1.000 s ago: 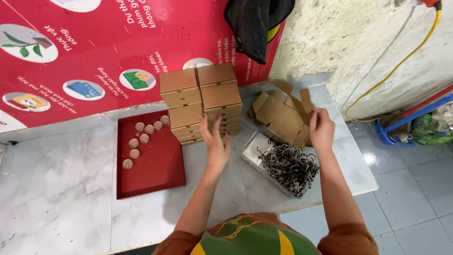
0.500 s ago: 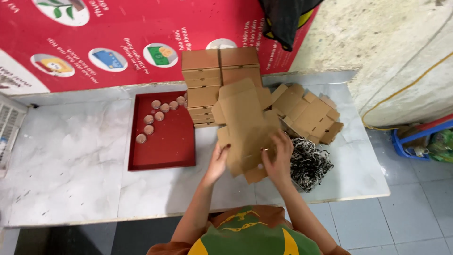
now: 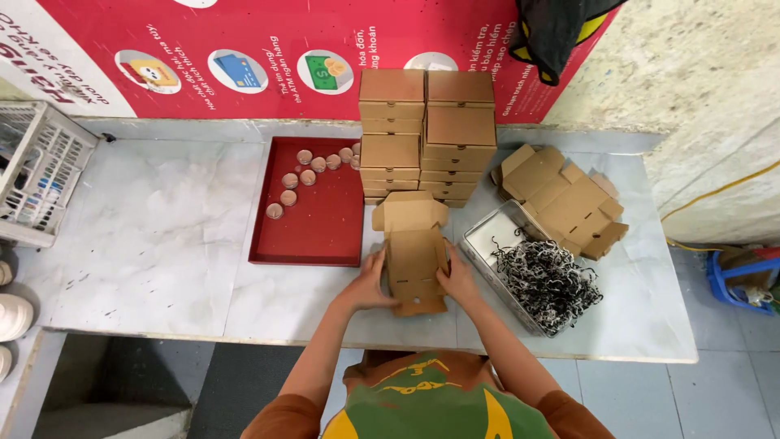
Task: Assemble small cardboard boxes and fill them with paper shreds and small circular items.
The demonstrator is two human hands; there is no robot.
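Both hands on flat cardboard blank (image 3: 414, 252) (matte brown)

We look down on a white marble bench (image 3: 146, 244), its far edge set against the back wall. A red poster (image 3: 268, 49) with round pictures covers that wall on the left; to the right, the wall (image 3: 691, 73) is rough pale plaster. A white wire basket (image 3: 36, 171) stands at the bench's left edge. Below the right edge lies a grey tiled floor (image 3: 723, 390). Below the near edge, a dark mat (image 3: 236, 390). Lighting is soft and even.
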